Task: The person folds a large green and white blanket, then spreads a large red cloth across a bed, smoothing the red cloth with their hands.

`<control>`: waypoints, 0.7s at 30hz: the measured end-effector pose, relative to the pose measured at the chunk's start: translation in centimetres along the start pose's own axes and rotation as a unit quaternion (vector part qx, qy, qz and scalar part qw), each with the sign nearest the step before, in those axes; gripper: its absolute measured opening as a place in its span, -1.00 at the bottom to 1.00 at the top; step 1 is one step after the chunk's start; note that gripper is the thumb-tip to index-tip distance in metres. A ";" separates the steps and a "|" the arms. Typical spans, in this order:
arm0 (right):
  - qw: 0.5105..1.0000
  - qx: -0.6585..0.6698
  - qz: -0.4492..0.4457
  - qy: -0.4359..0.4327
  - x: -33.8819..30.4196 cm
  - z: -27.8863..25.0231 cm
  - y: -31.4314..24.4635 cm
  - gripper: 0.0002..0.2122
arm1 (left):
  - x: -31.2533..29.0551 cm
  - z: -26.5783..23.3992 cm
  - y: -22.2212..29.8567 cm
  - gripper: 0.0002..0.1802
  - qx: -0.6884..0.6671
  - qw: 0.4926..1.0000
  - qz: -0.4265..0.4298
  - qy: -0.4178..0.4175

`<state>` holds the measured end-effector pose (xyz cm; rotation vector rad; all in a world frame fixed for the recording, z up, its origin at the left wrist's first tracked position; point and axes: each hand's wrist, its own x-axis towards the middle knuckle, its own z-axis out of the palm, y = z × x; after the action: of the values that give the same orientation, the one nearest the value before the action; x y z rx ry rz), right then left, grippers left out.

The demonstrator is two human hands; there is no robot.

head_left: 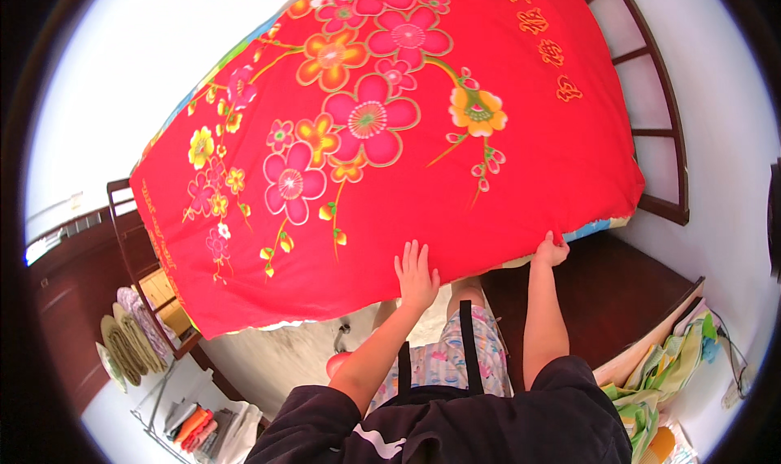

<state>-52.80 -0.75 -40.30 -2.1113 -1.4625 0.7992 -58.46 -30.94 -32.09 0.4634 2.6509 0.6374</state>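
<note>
A bright red bed sheet (504, 179) printed with large pink, orange and yellow flowers covers the bed in front of me. My left hand (417, 278) lies flat on the sheet close to its near edge, fingers stretched out. Farther right, my right hand (551, 251) is closed on the sheet's edge near the corner, with its thumb side up. Beside that hand, a strip of blue bedding (590, 229) shows from under the red cloth. What lies beneath the rest of the sheet is hidden.
Dark wooden bed rails (665, 106) stand at the right end, and another wooden frame (122, 220) at the left. Below right is a dark brown board (618, 293). Green-striped cloth (667, 366) lies lower right; folded clothes (195, 427) sit on a rack lower left.
</note>
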 end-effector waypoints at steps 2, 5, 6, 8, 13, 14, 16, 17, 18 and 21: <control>0.999 0.030 -0.009 0.010 0.0 0.1 -0.3 -0.58 | 0.7 -0.8 -1.0 -0.30 0.001 1.000 -0.023 0.018; 0.968 -0.200 -0.128 0.079 -5.8 0.0 -4.8 -0.59 | 0.6 -1.9 -4.2 -0.30 0.000 0.995 -0.084 0.051; 0.949 -0.185 -0.251 0.051 -7.3 0.1 -4.9 -0.60 | 0.7 -2.4 -5.1 -0.30 0.024 0.990 -0.123 0.060; 0.868 -0.103 -0.484 -0.034 -12.2 0.9 -5.9 -0.62 | 0.3 -3.5 -7.5 -0.28 0.053 0.975 -0.203 0.075; 0.689 0.025 -0.576 -0.439 -28.0 5.0 -5.3 -0.84 | -2.4 -5.3 -15.5 -0.30 0.006 0.909 -0.376 0.180; 0.640 0.023 -0.582 -0.500 -31.3 5.5 -4.7 -0.85 | -3.3 -5.5 -17.5 -0.32 0.010 0.884 -0.402 0.237; 0.551 -0.002 -0.556 -0.623 -37.0 5.9 -3.3 -0.88 | -5.6 -5.8 -21.4 -0.36 0.033 0.826 -0.451 0.337; 0.514 -0.027 -0.523 -0.679 -39.3 5.9 -2.5 -0.90 | -6.7 -6.1 -23.3 -0.37 0.054 0.787 -0.486 0.375; 0.501 -0.031 -0.527 -0.686 -41.4 6.1 -1.5 -0.90 | -8.2 -6.4 -25.6 -0.40 0.064 0.752 -0.504 0.420; 0.426 -0.082 -0.490 -0.756 -46.4 7.1 1.5 -0.91 | -13.8 -6.4 -33.0 -0.47 -0.012 0.617 -0.606 0.502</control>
<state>-69.20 -44.60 -36.96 0.4964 -2.9305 2.0267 -56.56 -66.59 -39.10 -2.1453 2.8329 0.4418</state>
